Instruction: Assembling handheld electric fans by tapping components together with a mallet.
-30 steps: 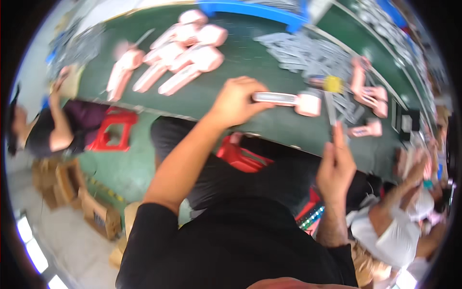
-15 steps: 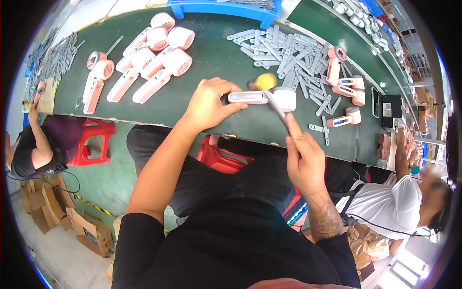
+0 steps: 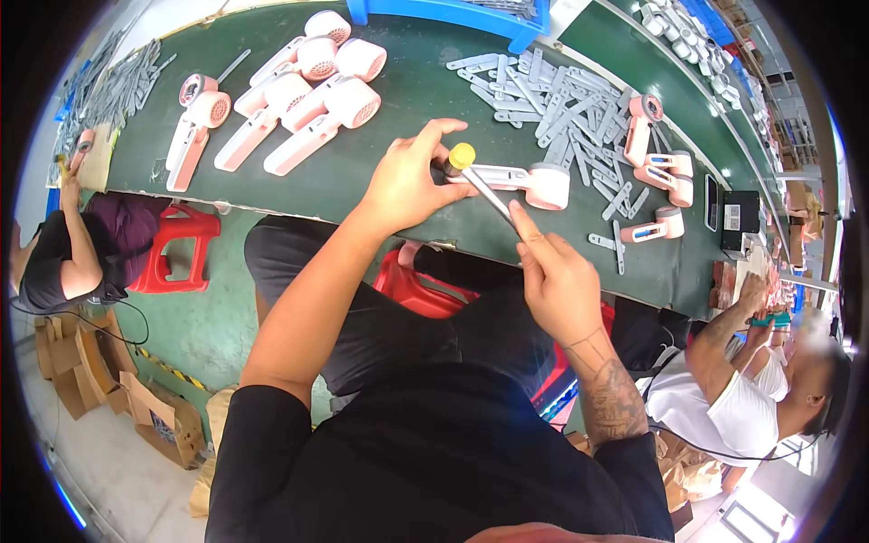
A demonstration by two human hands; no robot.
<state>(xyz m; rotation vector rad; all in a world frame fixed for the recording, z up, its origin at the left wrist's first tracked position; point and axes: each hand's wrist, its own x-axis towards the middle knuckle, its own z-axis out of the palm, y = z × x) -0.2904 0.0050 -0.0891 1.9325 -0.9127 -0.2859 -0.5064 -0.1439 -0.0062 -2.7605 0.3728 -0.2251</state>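
My left hand (image 3: 405,185) is closed round the handle end of a pale pink handheld fan (image 3: 549,187), which lies sideways just above the table's near edge. A long light-grey strip runs along the handle's upper face. In my right hand (image 3: 563,282) is a mallet (image 3: 491,195) with a metal shaft and a yellow-faced head. Its head sits over the handle end, close to my left thumb and raised index finger. Whether it touches the fan, I cannot tell.
Several pink fans (image 3: 330,104) lie at the left on the green table (image 3: 398,109). A heap of grey strips (image 3: 566,104) spreads to the right, with more fans (image 3: 668,222) beyond. A blue crate (image 3: 453,13) stands at the back. Co-workers sit on both sides.
The mallet's head has moved left and nearer, from behind the fan to over its handle end. My left index finger has lifted. The view has shifted slightly.
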